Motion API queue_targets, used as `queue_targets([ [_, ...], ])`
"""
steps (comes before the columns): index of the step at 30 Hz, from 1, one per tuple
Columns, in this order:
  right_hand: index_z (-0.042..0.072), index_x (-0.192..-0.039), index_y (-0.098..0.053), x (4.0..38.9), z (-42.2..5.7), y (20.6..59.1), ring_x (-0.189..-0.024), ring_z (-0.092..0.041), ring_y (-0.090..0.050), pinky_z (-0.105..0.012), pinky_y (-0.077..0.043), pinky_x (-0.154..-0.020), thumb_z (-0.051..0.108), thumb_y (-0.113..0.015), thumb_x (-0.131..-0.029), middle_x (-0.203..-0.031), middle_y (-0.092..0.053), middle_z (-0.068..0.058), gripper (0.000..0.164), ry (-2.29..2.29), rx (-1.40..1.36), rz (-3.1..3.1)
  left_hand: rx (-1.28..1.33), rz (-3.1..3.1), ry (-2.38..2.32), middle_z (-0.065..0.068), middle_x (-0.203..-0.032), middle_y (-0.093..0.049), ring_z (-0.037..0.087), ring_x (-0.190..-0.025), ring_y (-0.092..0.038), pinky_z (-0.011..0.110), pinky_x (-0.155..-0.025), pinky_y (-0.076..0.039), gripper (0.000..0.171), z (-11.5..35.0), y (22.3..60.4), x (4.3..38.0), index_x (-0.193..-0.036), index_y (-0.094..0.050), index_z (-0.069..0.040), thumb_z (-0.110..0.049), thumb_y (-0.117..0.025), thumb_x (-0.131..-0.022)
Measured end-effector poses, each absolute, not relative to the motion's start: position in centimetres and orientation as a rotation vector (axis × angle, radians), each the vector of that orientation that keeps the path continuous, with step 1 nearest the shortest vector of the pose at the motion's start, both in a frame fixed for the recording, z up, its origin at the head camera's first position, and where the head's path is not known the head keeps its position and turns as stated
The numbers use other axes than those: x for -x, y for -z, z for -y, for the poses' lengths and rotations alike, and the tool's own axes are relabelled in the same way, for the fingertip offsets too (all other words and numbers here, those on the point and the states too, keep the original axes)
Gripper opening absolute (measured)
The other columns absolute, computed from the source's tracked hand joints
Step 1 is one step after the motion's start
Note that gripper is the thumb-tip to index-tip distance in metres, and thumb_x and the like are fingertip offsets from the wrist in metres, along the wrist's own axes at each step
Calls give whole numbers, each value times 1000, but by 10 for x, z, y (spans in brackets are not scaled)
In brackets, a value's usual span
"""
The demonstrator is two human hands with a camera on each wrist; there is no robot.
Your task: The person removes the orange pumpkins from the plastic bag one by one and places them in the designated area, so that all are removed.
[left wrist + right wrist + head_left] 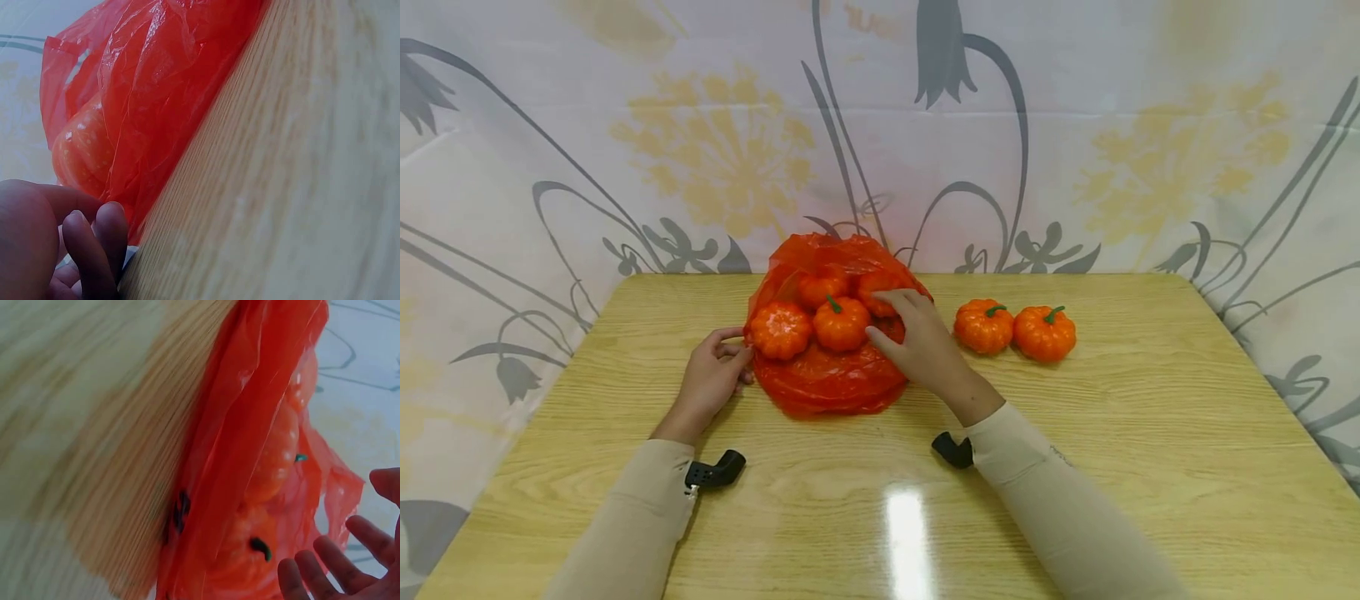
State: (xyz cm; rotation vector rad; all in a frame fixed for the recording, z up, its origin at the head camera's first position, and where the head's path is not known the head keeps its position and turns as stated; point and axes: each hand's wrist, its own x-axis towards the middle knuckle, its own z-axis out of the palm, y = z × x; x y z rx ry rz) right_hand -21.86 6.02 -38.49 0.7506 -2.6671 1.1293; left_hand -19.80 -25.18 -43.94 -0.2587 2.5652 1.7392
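A red plastic bag lies spread open on the table with several small orange pumpkins in it. One pumpkin with a green stem sits in the middle; another shows its pale underside. My left hand pinches the bag's left edge with curled fingers, and the left wrist view shows the fingertips right at the plastic. Over the bag's right side is my right hand, fingers spread and thumb apart. It partly covers a pumpkin at the back right.
Two more orange pumpkins stand side by side to the right of the bag, the nearer one left of the other. The wooden table ends at a patterned cloth backdrop. A black wrist camera mount sticks out from my left sleeve.
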Motion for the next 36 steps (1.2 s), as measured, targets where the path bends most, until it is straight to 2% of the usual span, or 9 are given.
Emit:
queue_targets([
  [7,9,-142,-53,224,-44,386,-137,-30,-42,-50,-38,-115,28,-68,-96,-145,-49,-12,52,-1275,-693,2688,264,-2560,-1750,7,-102,-62,6,-62,-61,21,-54,-52,44,251,440,199,-144,-44,-7,-19,-55,-103],
  [14,6,-143,-50,232,-35,387,-135,-33,-47,-49,-44,-110,27,-71,-94,-144,-48,-13,57,-1456,-639,2656,248,-2566,-1740,9,-104,-62,6,-64,-61,22,-55,-53,44,249,440,200,-143,-44,-8,-21,-55,-103],
  [22,10,-150,-44,237,-27,397,-143,-32,-37,-48,-30,-121,32,-72,-93,-153,-42,-11,67,-1393,-642,2752,258,-2577,-1730,9,-104,-63,6,-63,-61,22,-55,-53,44,252,440,197,-143,-45,-7,-21,-56,-103],
  [36,12,-154,-37,238,-28,404,-146,-31,-36,-48,-30,-121,34,-72,-93,-156,-42,-10,73,-1348,-670,2878,272,-2573,-1723,8,-103,-63,6,-63,-61,22,-54,-52,45,253,439,198,-144,-44,-8,-21,-56,-102],
])
